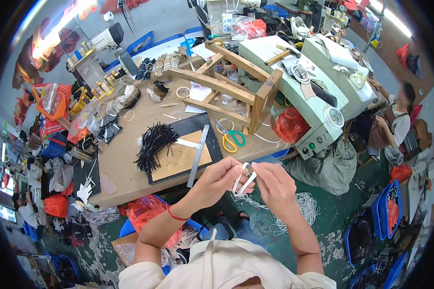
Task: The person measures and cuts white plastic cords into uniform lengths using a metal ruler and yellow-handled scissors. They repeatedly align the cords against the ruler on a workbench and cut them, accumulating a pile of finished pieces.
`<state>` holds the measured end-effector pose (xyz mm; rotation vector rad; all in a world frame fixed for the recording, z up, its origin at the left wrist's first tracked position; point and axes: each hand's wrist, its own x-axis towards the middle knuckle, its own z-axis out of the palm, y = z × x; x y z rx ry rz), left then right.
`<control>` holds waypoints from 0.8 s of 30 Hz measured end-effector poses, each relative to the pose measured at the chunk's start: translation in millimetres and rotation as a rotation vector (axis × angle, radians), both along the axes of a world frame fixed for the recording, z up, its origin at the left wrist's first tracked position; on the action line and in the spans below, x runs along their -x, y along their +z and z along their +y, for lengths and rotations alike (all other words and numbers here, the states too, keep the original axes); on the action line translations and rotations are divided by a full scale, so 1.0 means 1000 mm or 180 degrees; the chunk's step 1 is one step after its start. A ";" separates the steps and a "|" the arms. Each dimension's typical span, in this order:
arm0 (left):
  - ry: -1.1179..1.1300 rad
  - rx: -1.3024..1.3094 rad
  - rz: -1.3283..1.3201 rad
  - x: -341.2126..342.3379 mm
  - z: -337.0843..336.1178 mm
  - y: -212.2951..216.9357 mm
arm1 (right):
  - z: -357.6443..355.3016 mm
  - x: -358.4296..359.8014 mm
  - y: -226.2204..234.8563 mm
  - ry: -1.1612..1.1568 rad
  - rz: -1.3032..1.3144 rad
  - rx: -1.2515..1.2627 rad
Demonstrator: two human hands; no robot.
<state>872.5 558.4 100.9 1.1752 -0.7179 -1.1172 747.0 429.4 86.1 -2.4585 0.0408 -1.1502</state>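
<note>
Just off the table's front edge, a narrow white strap (246, 183) is bent into a loop between my hands. My left hand (221, 176) has its fingers closed on one side of it. On the other side my right hand (276, 187) pinches it with thumb and fingertips. Closest on the table are scissors (232, 136) with one green and one yellow handle. Left of them a metal square ruler (198, 155) lies across a tan board (185, 161) on a black mat. A bundle of thin black strips (157, 146) rests on that board.
A wooden stool frame (217, 86) lies on its side on the brown table (115, 166). Pale green machine housings (294, 77) stand at the right, with a hammer (277, 58) on top. White cord (301, 212) is heaped on the floor. Another person (393, 115) sits at far right.
</note>
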 end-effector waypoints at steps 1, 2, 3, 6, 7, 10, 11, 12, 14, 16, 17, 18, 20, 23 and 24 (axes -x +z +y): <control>0.0009 -0.0099 0.0273 -0.001 -0.001 0.001 | 0.000 0.001 0.003 0.0105 0.0053 0.0152; 0.0016 -0.0198 0.0547 -0.002 -0.001 0.001 | 0.001 0.003 0.007 0.0208 0.0107 0.0302; 0.0008 -0.0271 0.0452 -0.002 -0.002 0.001 | 0.002 0.003 0.010 0.0309 0.0161 0.0450; -0.0054 -0.0310 -0.0080 0.000 -0.002 -0.003 | 0.003 0.001 0.013 0.0232 0.0385 0.0779; -0.0099 -0.0204 -0.0401 0.002 0.000 -0.007 | 0.003 0.002 0.012 0.0190 0.0422 0.0876; -0.0241 -0.0029 -0.1476 0.009 -0.001 -0.005 | -0.003 0.006 0.003 0.0056 0.0526 0.1156; -0.0318 -0.0004 -0.1836 0.014 -0.002 0.000 | -0.005 0.007 0.004 0.0113 0.0468 0.1038; -0.0157 -0.0017 -0.2092 0.017 -0.002 0.003 | -0.005 0.004 0.010 0.0164 0.0406 0.0918; 0.0032 -0.0162 -0.2236 0.019 -0.006 0.014 | -0.009 0.004 0.018 0.0203 0.0312 0.0750; 0.0183 -0.0142 -0.2500 0.018 -0.011 0.017 | -0.012 0.005 0.027 0.0190 0.0198 0.0673; 0.0244 -0.0242 -0.2669 0.015 -0.013 0.026 | -0.013 0.004 0.026 0.0204 0.0193 0.0511; -0.0317 -0.0726 -0.2738 0.009 -0.014 0.045 | -0.014 0.004 0.025 0.0219 0.0181 0.0350; 0.0124 -0.0142 -0.2837 0.011 -0.013 0.047 | -0.016 0.011 0.030 0.0479 0.0366 -0.0188; 0.1183 0.1009 -0.3946 0.005 -0.020 0.052 | 0.001 0.013 0.028 0.0978 0.0932 -0.1775; 0.1572 0.1373 -0.1459 0.019 -0.031 0.065 | 0.014 0.008 -0.001 0.0758 0.0148 -0.1917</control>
